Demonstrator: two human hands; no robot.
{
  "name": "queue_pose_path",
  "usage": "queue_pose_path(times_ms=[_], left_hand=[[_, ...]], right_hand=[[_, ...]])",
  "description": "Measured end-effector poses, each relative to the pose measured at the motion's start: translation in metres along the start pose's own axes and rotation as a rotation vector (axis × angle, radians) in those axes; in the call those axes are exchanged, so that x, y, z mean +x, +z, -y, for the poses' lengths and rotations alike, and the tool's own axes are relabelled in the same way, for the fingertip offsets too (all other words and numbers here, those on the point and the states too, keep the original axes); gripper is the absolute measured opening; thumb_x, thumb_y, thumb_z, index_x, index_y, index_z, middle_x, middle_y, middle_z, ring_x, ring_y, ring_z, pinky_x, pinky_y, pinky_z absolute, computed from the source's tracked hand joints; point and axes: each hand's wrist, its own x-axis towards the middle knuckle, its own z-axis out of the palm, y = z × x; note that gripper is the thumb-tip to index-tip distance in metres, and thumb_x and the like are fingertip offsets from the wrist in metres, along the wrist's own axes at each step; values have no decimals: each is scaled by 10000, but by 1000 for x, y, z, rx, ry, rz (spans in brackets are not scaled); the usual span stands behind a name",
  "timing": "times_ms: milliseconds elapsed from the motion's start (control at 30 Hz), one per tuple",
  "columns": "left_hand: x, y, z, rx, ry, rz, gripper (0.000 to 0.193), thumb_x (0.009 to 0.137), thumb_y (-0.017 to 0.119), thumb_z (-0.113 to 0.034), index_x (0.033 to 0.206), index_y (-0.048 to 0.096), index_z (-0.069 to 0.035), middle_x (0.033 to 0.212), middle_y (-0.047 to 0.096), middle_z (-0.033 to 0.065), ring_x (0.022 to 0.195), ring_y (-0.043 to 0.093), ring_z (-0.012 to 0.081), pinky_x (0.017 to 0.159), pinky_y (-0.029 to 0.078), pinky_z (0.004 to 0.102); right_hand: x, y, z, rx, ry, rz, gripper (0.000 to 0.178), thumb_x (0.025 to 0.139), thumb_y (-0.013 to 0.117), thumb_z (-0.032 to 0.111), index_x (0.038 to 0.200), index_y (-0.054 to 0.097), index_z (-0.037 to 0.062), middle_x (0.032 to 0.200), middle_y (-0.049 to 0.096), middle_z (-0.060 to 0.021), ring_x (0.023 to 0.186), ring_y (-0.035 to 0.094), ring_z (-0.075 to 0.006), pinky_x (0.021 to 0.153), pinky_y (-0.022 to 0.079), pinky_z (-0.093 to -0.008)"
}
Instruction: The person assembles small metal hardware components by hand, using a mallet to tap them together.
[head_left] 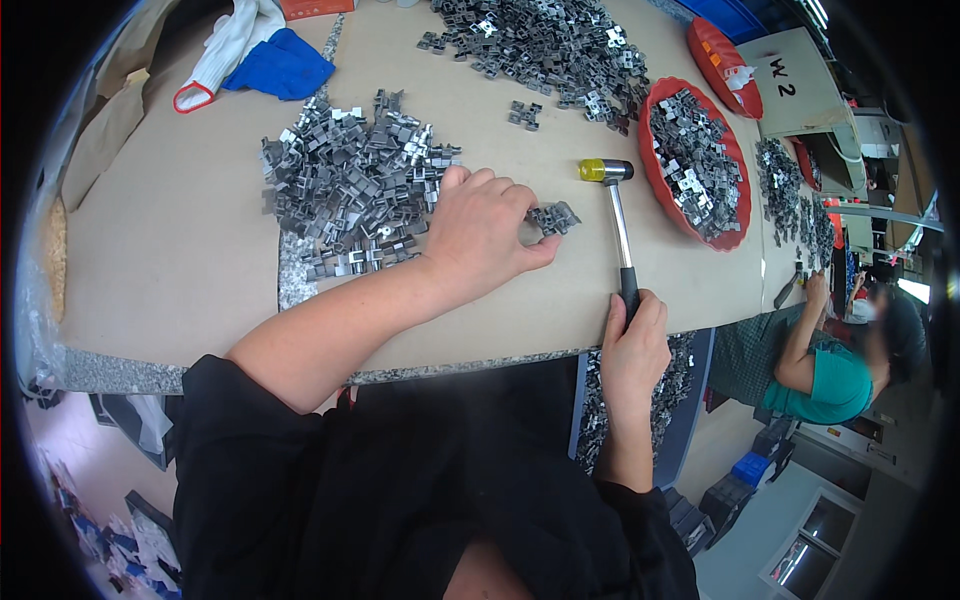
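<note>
My left hand (484, 222) is pinched on a small bent metal clip (556, 218) just above the tabletop, with the thumb below and the fingers above it. In my right hand (636, 350), at the table's front edge, is the black grip of a small mallet (621, 230). Its steel shaft points away from me, and its head has one yellow face and one black face. To the left of my left hand spreads a pile of similar metal clips (345, 180). A red scalloped bowl (743, 190) full of clips stands to the right of the mallet head.
A larger heap of clips (550, 50) covers the far side of the table (170, 270). Blue-and-white gloves (260, 60) lie at the far left. Below the front edge, a grey bin (697, 400) holds more clips. A co-worker in a green top (835, 385) sits at the right.
</note>
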Motion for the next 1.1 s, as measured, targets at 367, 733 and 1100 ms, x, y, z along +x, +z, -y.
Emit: queue_pose_path(times_ms=[367,733,1100], left_hand=[[0,0,1,-6,11,-14,291,640,699,-321,748,597,-71,683,572,26,725,518,179,735,315,323],[-6,3,-5,-34,200,-99,335,621,718,-302,823,578,-74,733,557,27,733,508,194,718,329,330],[4,-12,-9,673,218,-178,265,692,528,-136,921,571,-9,799,516,63,793,444,193,680,324,321]], right_hand=[[1,-7,5,-13,-12,50,244,824,544,210,964,473,24,803,498,-142,687,542,-330,553,437,-401],[41,-2,34,825,121,175,260,850,547,165,1024,545,-28,787,606,-132,661,582,-190,603,453,-279],[141,-32,-4,-120,5,-386,298,835,548,228,1079,554,57,995,565,-168,842,580,-312,722,467,-376]])
